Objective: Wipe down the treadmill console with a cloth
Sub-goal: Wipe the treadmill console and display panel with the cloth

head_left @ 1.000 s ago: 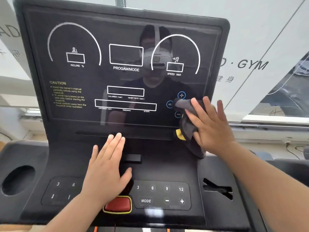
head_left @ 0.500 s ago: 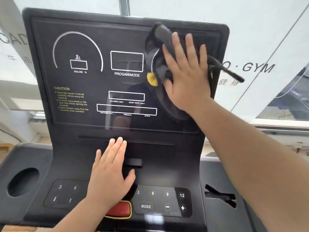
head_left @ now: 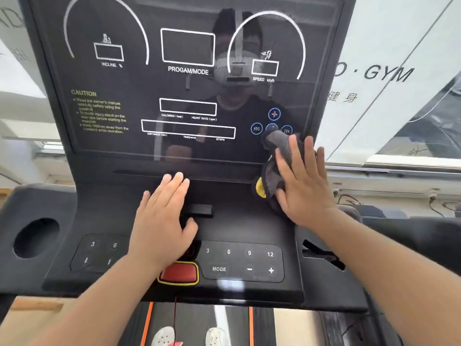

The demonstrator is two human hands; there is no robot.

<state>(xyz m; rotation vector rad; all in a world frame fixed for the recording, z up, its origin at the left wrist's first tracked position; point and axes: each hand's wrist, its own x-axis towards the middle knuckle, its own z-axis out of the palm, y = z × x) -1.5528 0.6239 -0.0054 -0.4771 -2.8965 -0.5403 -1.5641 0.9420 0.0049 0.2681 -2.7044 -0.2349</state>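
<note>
The right hand [head_left: 303, 186] lies flat with its fingers spread, pressing a dark grey cloth [head_left: 274, 168] against the lower right corner of the treadmill console [head_left: 74, 196]. It pins the cloth under its palm and fingers instead of clenching it. The cloth bunches out past the thumb side of the hand. Its top fold reaches up onto the glossy display panel [head_left: 139, 83] and covers part of the ring of blue round buttons [head_left: 274, 114], while a yellow patch on its lower edge sits just over the ledge below the display.

The left hand [head_left: 162, 221] rests open and flat on the sloped black deck of the console, near its middle, holding nothing. Its fingertips touch the narrow slot at the foot of the display, and its thumb lies beside a small black tab [head_left: 199, 210]. The heel of this hand partly covers the red stop button [head_left: 178, 272], which has a yellow rim and sits at the front edge of the console. Just right of that button is a keypad [head_left: 243, 262] marked 3, 6, 9, 12, MODE, minus and plus. A round cup hole [head_left: 36, 238] is sunk into the console's left wing.
</note>
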